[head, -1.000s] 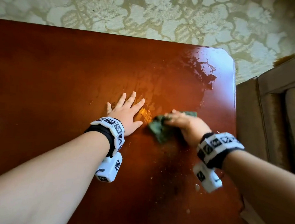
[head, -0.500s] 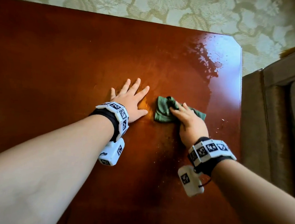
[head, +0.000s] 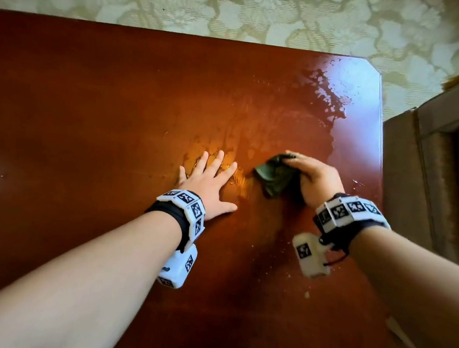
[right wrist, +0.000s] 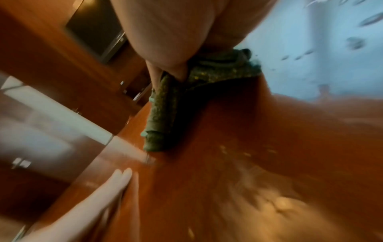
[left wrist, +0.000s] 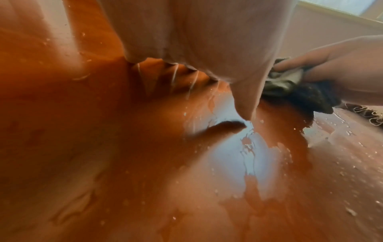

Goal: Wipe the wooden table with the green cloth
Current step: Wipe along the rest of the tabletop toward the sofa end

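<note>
Bare forearms are seen reaching in from the near edge, each wrist wrapped in a black band (head: 174, 219) carrying white blocks printed with black-and-white markers. Beneath them lies the bench (head: 90, 108), a glossy reddish-brown wooden top, wet and streaked in the middle.

On the left, the left hand (head: 208, 183) is laid flat on the bench, palm down, fingers straight and spread, nothing held. In the left wrist view, its thumb tip (left wrist: 246, 111) is seen touching a shiny film of water.

Just beside it on the right, the cloth (head: 274, 177), dark green and bunched, is pressed onto the bench under the right hand (head: 316, 178). The fingers are curled over its far side and the thumb is tucked at its near side, so the cloth is gripped. In the right wrist view, which is blurred, the cloth (right wrist: 163, 114) is seen trailing out from under the palm onto the wet wood.

Farther off, toward the far right corner of the bench, a puddle (head: 336, 94) is seen gleaming pale. Beyond the far edge, a cream carpet (head: 236, 7) with a leafy pattern is visible. At the right edge, a brown upholstered seat (head: 437, 168) stands close beside the bench.
</note>
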Demonstrator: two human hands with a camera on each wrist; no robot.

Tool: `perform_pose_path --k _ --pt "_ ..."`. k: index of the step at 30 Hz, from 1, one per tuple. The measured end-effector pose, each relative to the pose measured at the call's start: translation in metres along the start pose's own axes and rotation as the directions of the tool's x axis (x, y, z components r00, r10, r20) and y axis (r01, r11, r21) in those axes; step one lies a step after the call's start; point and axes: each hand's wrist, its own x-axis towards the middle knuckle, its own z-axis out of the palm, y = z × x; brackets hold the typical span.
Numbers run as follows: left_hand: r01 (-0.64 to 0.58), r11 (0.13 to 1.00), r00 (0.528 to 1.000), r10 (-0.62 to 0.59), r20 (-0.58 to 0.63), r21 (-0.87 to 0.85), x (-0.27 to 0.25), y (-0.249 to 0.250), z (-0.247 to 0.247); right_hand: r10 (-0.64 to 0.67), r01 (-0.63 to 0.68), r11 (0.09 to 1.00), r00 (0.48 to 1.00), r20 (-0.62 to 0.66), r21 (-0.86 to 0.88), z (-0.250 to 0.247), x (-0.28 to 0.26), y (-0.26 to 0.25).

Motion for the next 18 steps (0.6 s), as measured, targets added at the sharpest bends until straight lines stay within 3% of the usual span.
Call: perform_pose_path --k 2,4,7,14,18 --pt "0.004 1.0 1.0 -0.005 -0.018 -0.003 0.001 0.001 0.003 0.141 -0.14 0.99 0.987 -0.082 0.022 0.004 0.016 -0.005" --pt "0.002 1.0 1.0 -0.002 -0.031 -0.006 0.002 0.0 0.006 0.203 -0.2 0.975 0.979 0.016 -0.099 0.011 0.019 -0.01" --pt "0.006 1.0 0.999 -0.007 -0.035 -0.015 0.002 -0.002 0.008 0.16 -0.116 0.969 0.967 0.197 -0.218 0.021 0.002 -0.016" --pt "0.005 1.0 0.999 -0.006 -0.043 -0.02 -0.006 0.0 0.016 -0.012 0.066 0.984 0.952 0.305 -0.167 0.036 -0.082 -0.032" --pt "-0.03 1.0 0.999 0.03 -0.019 -0.008 -0.023 -0.004 0.03 -0.19 0.246 0.966 0.882 0.431 -0.079 0.033 -0.117 -0.026"
